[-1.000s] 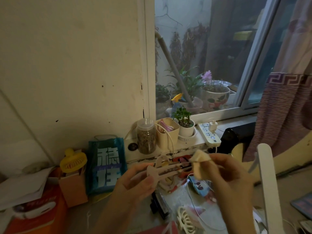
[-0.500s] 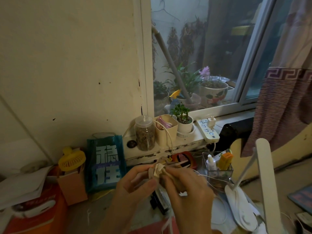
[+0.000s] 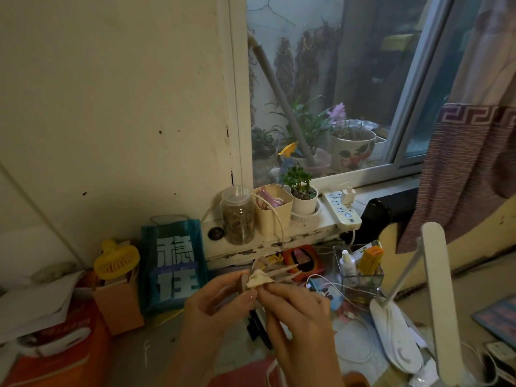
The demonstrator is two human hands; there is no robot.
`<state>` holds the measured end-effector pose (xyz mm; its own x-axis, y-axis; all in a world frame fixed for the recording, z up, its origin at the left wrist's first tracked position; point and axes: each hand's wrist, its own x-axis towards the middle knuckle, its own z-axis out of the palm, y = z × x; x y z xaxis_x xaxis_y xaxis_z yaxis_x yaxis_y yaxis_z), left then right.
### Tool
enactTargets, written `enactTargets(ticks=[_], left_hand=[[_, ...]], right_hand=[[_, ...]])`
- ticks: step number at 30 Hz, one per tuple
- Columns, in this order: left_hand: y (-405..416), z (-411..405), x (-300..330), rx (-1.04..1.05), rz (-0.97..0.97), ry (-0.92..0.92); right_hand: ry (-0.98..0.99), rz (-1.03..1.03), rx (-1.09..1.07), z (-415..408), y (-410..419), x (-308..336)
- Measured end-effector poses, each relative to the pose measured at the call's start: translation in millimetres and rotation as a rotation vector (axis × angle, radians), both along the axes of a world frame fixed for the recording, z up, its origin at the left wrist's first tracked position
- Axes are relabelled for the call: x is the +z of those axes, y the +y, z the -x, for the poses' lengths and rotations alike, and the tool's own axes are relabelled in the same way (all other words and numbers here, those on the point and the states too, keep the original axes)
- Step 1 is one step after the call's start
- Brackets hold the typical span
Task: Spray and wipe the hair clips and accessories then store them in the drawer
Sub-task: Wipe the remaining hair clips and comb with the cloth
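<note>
Between both hands, mid-air over the cluttered counter (image 3: 195, 339): wipe step under way on a beige plastic claw hair clip (image 3: 275, 270).

Left hand (image 3: 220, 300) pinches the clip's near end, thumb and fingers curled on it; right hand (image 3: 296, 311) pinches a small folded pale wipe cloth (image 3: 258, 280) against the clip just above its fingertips, teeth pointing away to the right of both grips. Judged: wiping, spraying likely done, storing not yet. Next move calls for rubbing the cloth along the teeth while the left grip holds steady, then finding the drawer, which is not in view. White spray bottle (image 3: 347, 263) stands in a clear square glass holder (image 3: 371, 286), right of the right hand, well apart.
</note>
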<state>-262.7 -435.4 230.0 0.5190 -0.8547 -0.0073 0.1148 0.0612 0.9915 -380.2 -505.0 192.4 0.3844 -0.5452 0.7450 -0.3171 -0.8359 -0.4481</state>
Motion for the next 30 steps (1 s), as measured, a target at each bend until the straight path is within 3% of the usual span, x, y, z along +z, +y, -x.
enactTargets(ticks=[6, 12, 15, 20, 24, 30], left_hand=[[-0.6, 0.4, -1.2, 0.037, -0.010, 0.141], [-2.3, -5.5, -3.6, 0.093, -0.023, 0.131], [-0.4, -10.1, -1.8, 0.118, -0.039, 0.158], [5.7, -15.9, 3.4, 0.094, -0.040, 0.156], [8.2, -16.7, 1.9, 0.050, -0.064, 0.130], [9.8, -13.7, 1.4, -0.051, -0.104, 0.090]], right_hand=[[0.044, 0.046, 0.054, 9.0, -3.7, -11.2], [0.075, -0.020, 0.092, 20.0, -6.5, -12.9], [0.050, -0.199, 0.118, 31.9, -8.4, -10.4], [-0.287, -0.721, 0.071, 52.1, -19.2, 2.8], [-0.339, -0.808, -0.006, 50.9, -43.4, 15.4], [-0.367, -1.066, 0.305, 40.9, -47.2, 27.6]])
